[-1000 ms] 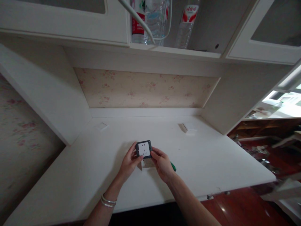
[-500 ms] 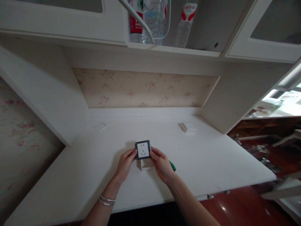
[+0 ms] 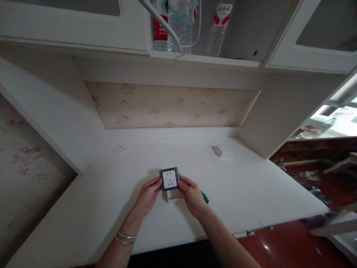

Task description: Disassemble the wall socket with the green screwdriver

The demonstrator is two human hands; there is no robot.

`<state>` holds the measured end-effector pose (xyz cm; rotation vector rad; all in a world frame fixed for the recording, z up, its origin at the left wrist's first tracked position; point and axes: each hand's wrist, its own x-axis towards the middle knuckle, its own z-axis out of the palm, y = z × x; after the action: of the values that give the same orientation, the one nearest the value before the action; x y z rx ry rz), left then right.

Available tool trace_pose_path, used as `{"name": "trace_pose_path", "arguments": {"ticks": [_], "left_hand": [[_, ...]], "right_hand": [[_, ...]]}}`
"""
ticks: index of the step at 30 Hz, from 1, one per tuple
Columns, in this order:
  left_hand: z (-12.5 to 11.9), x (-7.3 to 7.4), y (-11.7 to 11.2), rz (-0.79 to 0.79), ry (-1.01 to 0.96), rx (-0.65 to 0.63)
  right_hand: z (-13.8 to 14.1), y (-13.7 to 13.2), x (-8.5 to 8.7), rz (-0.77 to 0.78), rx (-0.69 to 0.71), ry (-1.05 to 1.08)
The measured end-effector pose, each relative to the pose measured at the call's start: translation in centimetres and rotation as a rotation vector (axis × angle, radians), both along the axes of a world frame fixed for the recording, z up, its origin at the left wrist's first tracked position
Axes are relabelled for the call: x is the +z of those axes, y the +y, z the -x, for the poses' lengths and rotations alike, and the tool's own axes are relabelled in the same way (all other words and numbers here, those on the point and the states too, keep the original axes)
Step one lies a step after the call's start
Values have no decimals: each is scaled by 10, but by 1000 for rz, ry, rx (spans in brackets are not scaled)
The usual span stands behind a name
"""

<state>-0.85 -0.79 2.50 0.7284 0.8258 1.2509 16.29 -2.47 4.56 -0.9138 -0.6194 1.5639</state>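
Note:
A wall socket [image 3: 170, 179] with a white face and dark grey frame is held up between both hands, its slots facing me. My left hand [image 3: 148, 194] pinches its left edge. On the opposite edge, my right hand [image 3: 192, 193] grips with thumb and fingers. Below and partly behind the socket lies an open white back box [image 3: 174, 195] on the white desk [image 3: 111, 208]; the socket and my right hand hide part of it. A green handle [image 3: 205, 197] sticks out from behind my right hand, the rest of that tool hidden.
A small white square box or cover [image 3: 224, 150] lies at the desk's back right, and a thin white square plate [image 3: 119, 150] at the back left. Overhead, a shelf holds several plastic bottles [image 3: 219, 29], with a white cable [image 3: 164, 24] hanging in front.
The socket has dropped very slightly between my hands, covering a bit more of the back box. Both hands keep the same hold.

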Motion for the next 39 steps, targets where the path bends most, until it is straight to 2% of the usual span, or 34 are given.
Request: {"name": "trace_pose_path", "arguments": {"ticks": [5, 10, 15, 23, 28, 39], "left_hand": [[2, -3, 1, 38, -20, -38], [3, -4, 2, 41, -26, -22], [3, -5, 1, 73, 6, -43], [2, -1, 0, 34, -19, -79], [2, -3, 0, 45, 2, -109], [1, -5, 1, 64, 7, -44]], "right_hand": [[1, 0, 2, -17, -3, -15], [1, -1, 5, -62, 26, -17], [1, 0, 3, -43, 9, -32], [0, -3, 5, -67, 4, -13], [1, -4, 7, -97, 0, -14], [3, -3, 4, -90, -17, -11]]}}
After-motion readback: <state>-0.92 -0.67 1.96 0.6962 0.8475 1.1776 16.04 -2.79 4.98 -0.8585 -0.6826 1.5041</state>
